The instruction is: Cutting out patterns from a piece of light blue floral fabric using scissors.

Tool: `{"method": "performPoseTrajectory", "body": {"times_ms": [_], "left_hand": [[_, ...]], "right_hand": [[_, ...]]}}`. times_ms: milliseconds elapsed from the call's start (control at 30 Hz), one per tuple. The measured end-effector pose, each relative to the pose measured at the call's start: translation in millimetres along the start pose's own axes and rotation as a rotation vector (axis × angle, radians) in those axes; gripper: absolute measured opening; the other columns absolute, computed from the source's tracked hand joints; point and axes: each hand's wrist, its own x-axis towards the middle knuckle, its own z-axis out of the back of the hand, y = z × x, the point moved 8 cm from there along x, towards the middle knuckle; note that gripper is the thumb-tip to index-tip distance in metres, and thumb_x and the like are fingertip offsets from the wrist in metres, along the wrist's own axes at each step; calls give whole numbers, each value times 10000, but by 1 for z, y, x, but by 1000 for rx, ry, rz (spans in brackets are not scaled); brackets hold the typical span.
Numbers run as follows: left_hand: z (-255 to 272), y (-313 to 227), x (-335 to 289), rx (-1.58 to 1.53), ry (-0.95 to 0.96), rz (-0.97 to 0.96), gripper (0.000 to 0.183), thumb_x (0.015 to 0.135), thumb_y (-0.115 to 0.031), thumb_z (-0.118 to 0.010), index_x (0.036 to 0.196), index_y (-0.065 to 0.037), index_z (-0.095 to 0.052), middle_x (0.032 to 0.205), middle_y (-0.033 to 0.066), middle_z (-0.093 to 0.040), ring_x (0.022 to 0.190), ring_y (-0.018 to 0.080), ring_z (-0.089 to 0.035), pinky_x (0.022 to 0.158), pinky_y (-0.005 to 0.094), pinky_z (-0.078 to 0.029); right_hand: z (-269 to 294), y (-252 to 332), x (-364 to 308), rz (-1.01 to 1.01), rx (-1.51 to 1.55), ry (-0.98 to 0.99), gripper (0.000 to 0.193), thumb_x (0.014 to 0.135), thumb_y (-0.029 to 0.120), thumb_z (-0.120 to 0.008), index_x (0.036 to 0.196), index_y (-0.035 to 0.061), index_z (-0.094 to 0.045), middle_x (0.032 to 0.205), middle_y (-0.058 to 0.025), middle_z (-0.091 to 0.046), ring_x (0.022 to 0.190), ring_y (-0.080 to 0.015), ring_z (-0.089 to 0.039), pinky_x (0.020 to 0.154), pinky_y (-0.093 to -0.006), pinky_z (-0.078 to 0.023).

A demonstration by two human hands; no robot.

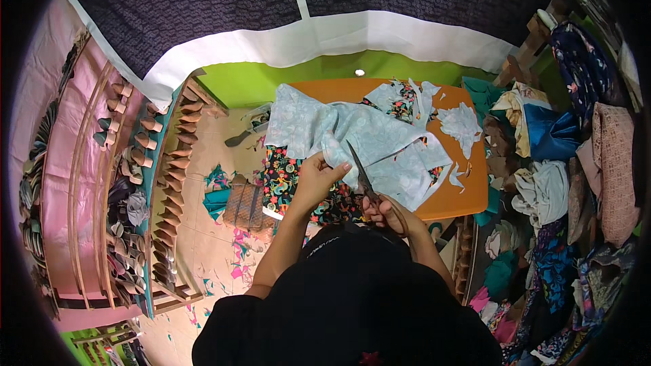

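My left hand [323,177] pinches the edge of a pale blue-grey cloth [298,118] near the middle of the orange table [468,193]. A pair of scissors [366,186] is in my right hand [385,213], its dark blades pointing up and away along the cloth beside my left fingers. Whether the blades bite into the fabric I cannot tell. The cloth shows a dark floral print [278,179] on its other face where it folds over, and more of that print hangs toward me at the near edge.
Cloth scraps [460,125] lie at the table's right and far side. Wooden racks of shoe forms [178,176] stand on the left. Piled fabrics [542,193] fill the right side. A brown patterned box-like object [245,205] and coloured offcuts [239,251] are on the floor.
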Motion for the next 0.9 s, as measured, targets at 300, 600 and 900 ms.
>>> {"method": "performPoseTrajectory", "body": {"times_ms": [300,600,900], "left_hand": [[-4,-9,-4,48,-9,-40,146,738,-78,-644,833,12,-579,702,-1,-572,586,24,-467,519,174,-368],[-4,-7,-3,3,4,-45,148,762,-62,-615,868,22,-553,765,16,-577,628,37,-499,555,185,-405],[-6,-8,-3,-51,34,-44,169,778,-45,-588,916,32,-525,813,28,-577,686,54,-518,604,202,-429]], "right_hand": [[-2,-2,2,-21,135,-56,192,784,250,-512,814,98,-399,623,36,-327,476,-52,-282,426,-179,-252],[-10,6,0,-4,-131,24,762,481,786,-457,845,122,-366,674,67,-314,536,-11,-242,456,-140,-242],[-10,3,-1,-53,-77,-14,800,438,784,-481,864,113,-382,676,69,-322,535,-9,-257,462,-137,-253]]}}
